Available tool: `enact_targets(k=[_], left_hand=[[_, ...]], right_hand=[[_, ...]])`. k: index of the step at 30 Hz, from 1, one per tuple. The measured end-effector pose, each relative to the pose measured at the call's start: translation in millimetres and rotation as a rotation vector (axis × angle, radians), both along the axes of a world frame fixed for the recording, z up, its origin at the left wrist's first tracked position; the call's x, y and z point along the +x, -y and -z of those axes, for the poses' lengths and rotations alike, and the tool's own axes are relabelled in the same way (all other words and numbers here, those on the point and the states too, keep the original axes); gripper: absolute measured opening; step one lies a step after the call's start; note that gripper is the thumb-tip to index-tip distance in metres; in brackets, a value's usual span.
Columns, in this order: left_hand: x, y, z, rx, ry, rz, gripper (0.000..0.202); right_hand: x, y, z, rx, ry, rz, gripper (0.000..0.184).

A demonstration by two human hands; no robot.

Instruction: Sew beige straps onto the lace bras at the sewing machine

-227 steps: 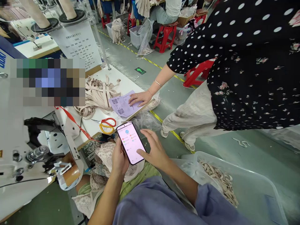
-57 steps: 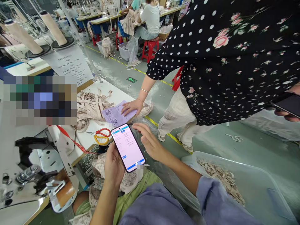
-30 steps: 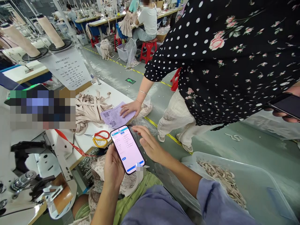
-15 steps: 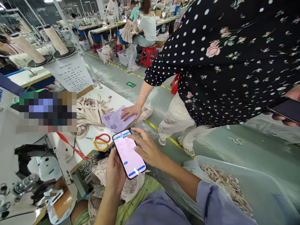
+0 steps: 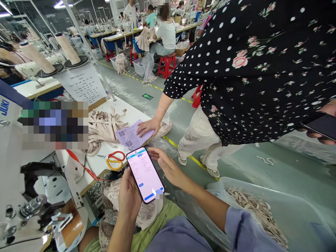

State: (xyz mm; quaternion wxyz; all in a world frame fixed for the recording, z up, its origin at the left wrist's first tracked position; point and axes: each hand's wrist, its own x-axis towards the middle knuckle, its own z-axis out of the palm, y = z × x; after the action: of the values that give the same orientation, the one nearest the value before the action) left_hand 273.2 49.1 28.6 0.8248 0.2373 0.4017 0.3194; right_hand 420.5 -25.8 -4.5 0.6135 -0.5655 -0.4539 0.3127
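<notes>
My left hand (image 5: 129, 194) is closed around the lower left side of a smartphone (image 5: 146, 175), which has a lit white and blue screen. Beside the phone's upper right edge, my right hand (image 5: 170, 170) has its fingers stretched out and holds nothing. Past the phone, a co-worker's hand (image 5: 147, 126) presses a purple sheet with QR codes (image 5: 132, 137) onto the white worktable (image 5: 131, 106). Scissors with red and yellow handles (image 5: 115, 161) lie near the table edge. Beige fabric strips (image 5: 105, 125) are piled behind them. Beige lace fabric (image 5: 149, 211) rests on my lap.
A sewing machine (image 5: 34, 206) stands close on my left. At right is a clear plastic bin (image 5: 296, 210) with beige strips. The co-worker in a black patterned top (image 5: 252, 87) leans in, holding a dark phone (image 5: 320, 124). Thread cones (image 5: 67, 49) stand behind the table.
My right hand has drawn back from above the screen to the phone's right side. The phone stays in my left hand, and the co-worker's hand stays on the purple sheet.
</notes>
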Motion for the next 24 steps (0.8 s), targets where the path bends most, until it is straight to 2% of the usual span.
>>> enact_targets(k=[7, 10, 13, 24], left_hand=[[-2.2, 2.3, 0.5, 0.015, 0.013, 0.01, 0.033], [-3.3, 3.9, -0.1, 0.014, 0.006, 0.021, 0.033], [-3.9, 5.0, -0.3, 0.008, -0.01, 0.036, 0.035], [-6.2, 6.9, 6.2, 0.048, 0.014, 0.065, 0.042]], right_hand=[[-1.9, -9.4, -2.1, -0.068, -0.294, -0.009, 0.037], [-1.5, -13.5, -0.3, -0.085, -0.362, -0.009, 0.039], [-0.9, -15.4, 2.0, -0.083, -0.377, -0.017, 0.042], [-2.4, -21.4, 0.6, -0.079, -0.36, 0.001, 0.034]])
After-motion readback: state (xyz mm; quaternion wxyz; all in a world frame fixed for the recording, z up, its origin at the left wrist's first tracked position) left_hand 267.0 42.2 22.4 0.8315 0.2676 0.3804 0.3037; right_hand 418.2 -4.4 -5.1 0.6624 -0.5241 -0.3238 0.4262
